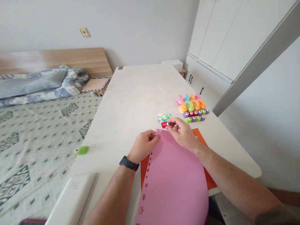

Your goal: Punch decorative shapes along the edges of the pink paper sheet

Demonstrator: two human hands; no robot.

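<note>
A large sheet of pink paper [175, 175] curves toward me, with small punched shapes such as stars, hearts and a flower along its left edge. My left hand [145, 142] pinches the sheet's far left corner between thumb and fingers. Just right of that corner, my right hand [181, 131] holds a small red craft punch [165, 124] with a white round button, above the paper's far edge. Beneath the pink sheet lies orange paper [209, 178], showing on both sides. Behind the punch is a scatter of small blue and yellow paper cutouts [164, 117].
Several colourful craft punches [192, 106] stand in rows at the table's right side. A green punch [81, 150] sits by the left edge. A long white box [72, 197] lies near left on the white table [140, 90]. A bed [47, 125] adjoins it.
</note>
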